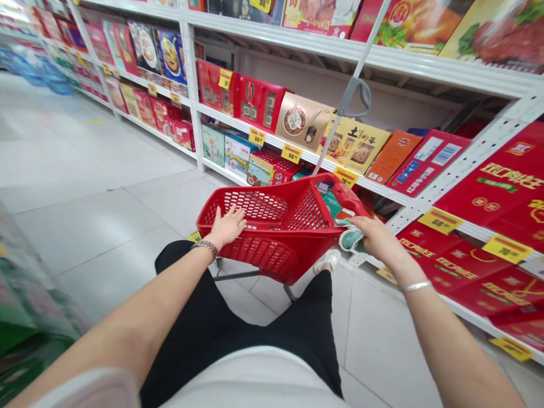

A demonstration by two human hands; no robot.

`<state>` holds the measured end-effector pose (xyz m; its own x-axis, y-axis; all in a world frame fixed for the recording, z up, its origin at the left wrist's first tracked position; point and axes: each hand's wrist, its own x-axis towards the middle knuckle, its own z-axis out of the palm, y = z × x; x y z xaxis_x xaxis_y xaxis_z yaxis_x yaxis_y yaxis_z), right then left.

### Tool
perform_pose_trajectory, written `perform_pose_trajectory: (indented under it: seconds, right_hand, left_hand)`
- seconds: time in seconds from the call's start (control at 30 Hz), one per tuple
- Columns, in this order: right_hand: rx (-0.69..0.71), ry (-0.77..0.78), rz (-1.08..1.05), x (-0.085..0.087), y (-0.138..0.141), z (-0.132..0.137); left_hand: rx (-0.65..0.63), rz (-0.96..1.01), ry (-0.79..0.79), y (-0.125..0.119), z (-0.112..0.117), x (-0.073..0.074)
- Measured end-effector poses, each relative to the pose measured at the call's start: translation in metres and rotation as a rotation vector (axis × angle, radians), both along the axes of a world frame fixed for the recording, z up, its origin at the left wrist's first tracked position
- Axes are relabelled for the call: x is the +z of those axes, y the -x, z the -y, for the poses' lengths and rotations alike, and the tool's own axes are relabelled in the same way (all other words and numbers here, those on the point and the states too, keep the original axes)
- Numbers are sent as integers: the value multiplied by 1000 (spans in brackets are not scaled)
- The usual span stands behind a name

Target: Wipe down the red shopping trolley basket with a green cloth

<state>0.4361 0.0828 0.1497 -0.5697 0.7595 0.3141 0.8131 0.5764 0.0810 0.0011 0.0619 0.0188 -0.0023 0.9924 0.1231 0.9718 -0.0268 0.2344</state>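
Observation:
A red plastic shopping cart [272, 249] with perforated basket walls stands right in front of me, between my legs and the shelves. My left hand [228, 226] lies on the near rim at its left end, fingers spread and stretched out. At the opposite end, my right hand [380, 243] is closed on a pale green and white cloth [352, 237], against the corner beside the cart's red handle [346, 195]. Part of the cloth hangs below my fingers. A thin light-grey pole [329, 139] with a grey loop [359, 96] rises behind the cart's handle end; its foot is hidden.
White shelves [382, 62] full of boxed goods run along the far side, with yellow price tags [291, 153]. Red gift boxes [501, 175] stack at right. Blurred green packages [29, 334] sit at lower left. Tiled floor [106, 226] stretches leftward toward blue bottles [55, 76].

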Motion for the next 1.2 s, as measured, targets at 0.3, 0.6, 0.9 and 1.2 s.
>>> perform_pose_trajectory:
  seconds: [0.3,0.6,0.9,1.2]
  right_hand:
    - [-41,109,-45,10,7,-31]
    - [295,124,-299,-2,65,28]
    - [575,106,-227,-3,118,84]
    - [524,167,-356,0,90,13]
  left_hand:
    - [45,1,34,9,-14,5]
    - [126,119,53,-9,-6,41]
    - [-274,320,48,-110,34,89]
    - [-257,350,29,-89,65,103]
